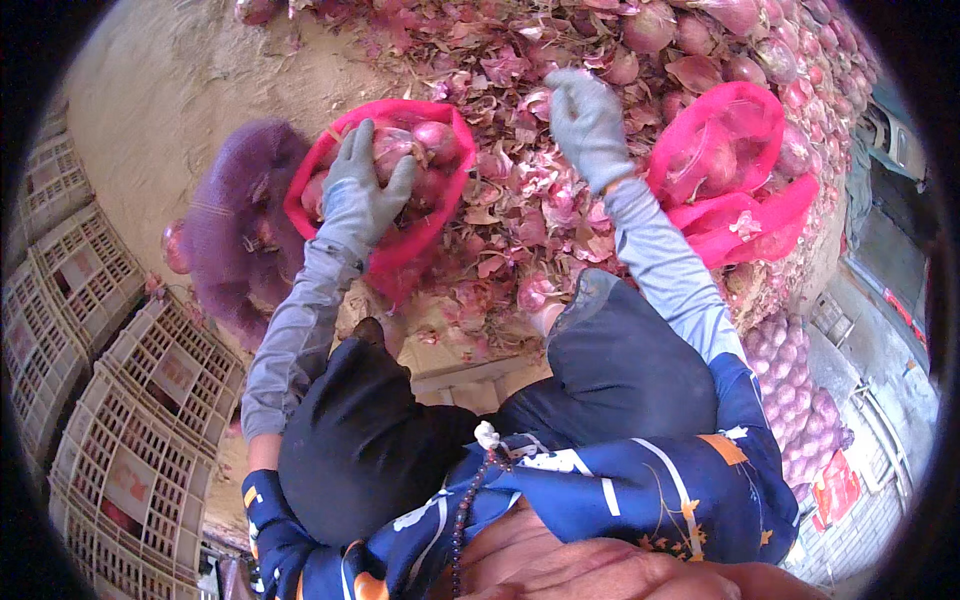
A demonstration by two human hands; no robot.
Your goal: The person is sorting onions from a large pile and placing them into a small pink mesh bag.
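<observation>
My left hand [364, 184], in a grey glove, lies on red onions [435, 142] inside a bright pink mesh bag [461, 131]. Its thumb and fingers are spread, touching the onions near the bag's open mouth. Farther to the right, my right hand [592, 124], also gloved in grey, hangs over loose onion skins [525, 195] with its fingers curled. Whether anything sits inside that curl is hidden. Close to its fingertips is a red onion [536, 103]. Beside my right forearm, a second pink mesh bag [750, 217] lies against the onion heap.
A purple mesh sack [232, 217] stands left of the pink bag. Plastic crates [142, 450] are stacked along the left. A large heap of red onions [780, 60] rises at upper right. Below it, a filled mesh sack [787, 397] is near my right side.
</observation>
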